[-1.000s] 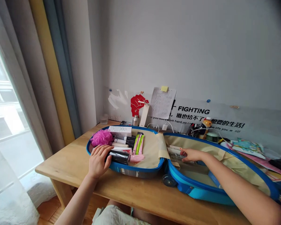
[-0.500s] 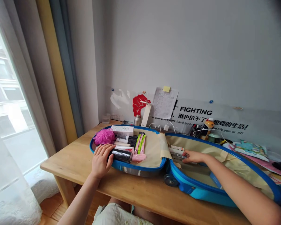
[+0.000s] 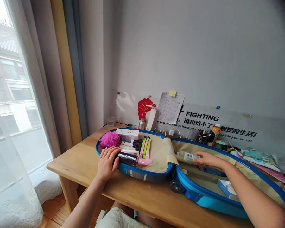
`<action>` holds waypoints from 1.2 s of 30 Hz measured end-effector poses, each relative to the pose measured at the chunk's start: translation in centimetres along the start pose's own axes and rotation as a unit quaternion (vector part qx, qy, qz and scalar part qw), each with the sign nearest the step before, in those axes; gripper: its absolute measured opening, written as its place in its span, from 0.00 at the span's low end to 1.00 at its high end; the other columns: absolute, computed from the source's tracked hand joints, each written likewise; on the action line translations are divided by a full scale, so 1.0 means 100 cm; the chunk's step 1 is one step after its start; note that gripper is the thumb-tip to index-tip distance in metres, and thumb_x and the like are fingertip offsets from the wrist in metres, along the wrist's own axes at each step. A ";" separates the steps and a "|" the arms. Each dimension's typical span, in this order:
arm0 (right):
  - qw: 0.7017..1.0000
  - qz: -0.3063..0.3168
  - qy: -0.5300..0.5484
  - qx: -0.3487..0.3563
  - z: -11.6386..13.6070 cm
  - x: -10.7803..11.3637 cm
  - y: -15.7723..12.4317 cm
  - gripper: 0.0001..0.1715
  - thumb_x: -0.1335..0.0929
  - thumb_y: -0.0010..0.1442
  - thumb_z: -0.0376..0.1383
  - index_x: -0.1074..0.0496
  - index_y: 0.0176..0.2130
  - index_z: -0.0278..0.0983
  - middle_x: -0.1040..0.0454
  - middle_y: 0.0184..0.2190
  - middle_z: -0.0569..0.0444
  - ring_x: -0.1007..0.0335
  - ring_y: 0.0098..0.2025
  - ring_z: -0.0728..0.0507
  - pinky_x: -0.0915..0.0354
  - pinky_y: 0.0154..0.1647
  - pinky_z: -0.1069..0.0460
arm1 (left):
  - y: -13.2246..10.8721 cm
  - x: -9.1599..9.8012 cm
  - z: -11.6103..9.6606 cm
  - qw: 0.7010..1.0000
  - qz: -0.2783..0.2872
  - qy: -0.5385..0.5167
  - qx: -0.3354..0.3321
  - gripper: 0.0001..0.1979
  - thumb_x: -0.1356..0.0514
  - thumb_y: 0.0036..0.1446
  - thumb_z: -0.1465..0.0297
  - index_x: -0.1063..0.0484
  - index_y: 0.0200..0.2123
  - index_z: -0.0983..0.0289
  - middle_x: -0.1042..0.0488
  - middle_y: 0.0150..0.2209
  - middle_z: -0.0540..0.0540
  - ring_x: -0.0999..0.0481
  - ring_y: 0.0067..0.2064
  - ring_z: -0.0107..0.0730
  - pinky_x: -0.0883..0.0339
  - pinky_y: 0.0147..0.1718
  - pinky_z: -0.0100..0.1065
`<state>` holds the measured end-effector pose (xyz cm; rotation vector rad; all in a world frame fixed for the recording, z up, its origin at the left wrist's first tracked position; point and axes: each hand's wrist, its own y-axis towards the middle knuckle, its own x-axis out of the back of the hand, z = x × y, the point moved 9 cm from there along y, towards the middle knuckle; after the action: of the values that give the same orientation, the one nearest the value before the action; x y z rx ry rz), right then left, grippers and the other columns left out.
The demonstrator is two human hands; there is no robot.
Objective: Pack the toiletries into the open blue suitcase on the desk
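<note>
A blue suitcase (image 3: 146, 181) lies spread on the table, both halves facing up. My left hand (image 3: 108, 161) rests over the near rim of its left half, fingers stretched out beside a dark cylindrical container (image 3: 127, 158). Packed there are a pink bath puff (image 3: 110, 139), a white box (image 3: 127, 133), pink-and-green packaged sticks (image 3: 145, 147), a pink item (image 3: 144, 161) and several tubes. Inside the right half, my right hand (image 3: 205, 159) pinches a small clear packet (image 3: 192, 155) with a barcode label. A blue-and-white box (image 3: 226, 189) lies nearer me.
The wooden table (image 3: 78, 153) stands against the wall. Behind the suitcase are a silver bottle (image 3: 142, 123), a white charger (image 3: 171, 130), an orange bottle (image 3: 215, 131) and a lidded jar (image 3: 220, 144). A colourful package (image 3: 261, 157) lies at right. Curtains (image 3: 66, 79) hang on the left.
My right hand has shifted the clear packet, and its barcode label now shows. The blue-and-white box has come more into view. My left hand stays at the rim; the view has swung slightly left.
</note>
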<state>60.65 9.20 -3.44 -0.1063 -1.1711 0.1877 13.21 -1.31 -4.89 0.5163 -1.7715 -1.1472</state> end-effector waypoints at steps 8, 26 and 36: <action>0.987 -0.094 0.010 0.127 0.133 0.010 0.016 0.28 0.33 0.56 0.47 0.29 0.54 0.39 0.23 0.48 0.48 0.26 0.48 0.40 0.31 0.49 0.48 | 0.001 0.001 0.000 1.000 -0.007 -0.007 -0.002 0.18 0.54 0.67 0.65 0.28 0.51 0.62 0.22 0.49 0.58 0.26 0.53 0.42 0.42 0.57 0.45; 0.957 -0.110 -0.156 0.217 0.334 -0.121 0.079 0.24 0.33 0.64 0.44 0.33 0.56 0.36 0.30 0.55 0.47 0.30 0.52 0.42 0.30 0.52 0.41 | 0.000 0.000 -0.001 1.000 -0.004 -0.014 -0.002 0.18 0.53 0.68 0.66 0.28 0.51 0.61 0.22 0.49 0.57 0.27 0.53 0.40 0.43 0.58 0.44; 0.953 -0.112 -0.189 0.209 0.327 -0.114 0.073 0.23 0.32 0.64 0.45 0.31 0.54 0.36 0.30 0.55 0.47 0.31 0.54 0.41 0.32 0.55 0.39 | 0.001 -0.001 0.000 1.000 -0.001 -0.009 0.003 0.18 0.54 0.67 0.66 0.27 0.51 0.60 0.22 0.49 0.58 0.27 0.53 0.41 0.42 0.57 0.45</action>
<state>25.58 13.56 -2.40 0.4532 -1.4877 0.2587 13.28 -1.24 -4.88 0.5116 -1.7914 -1.1512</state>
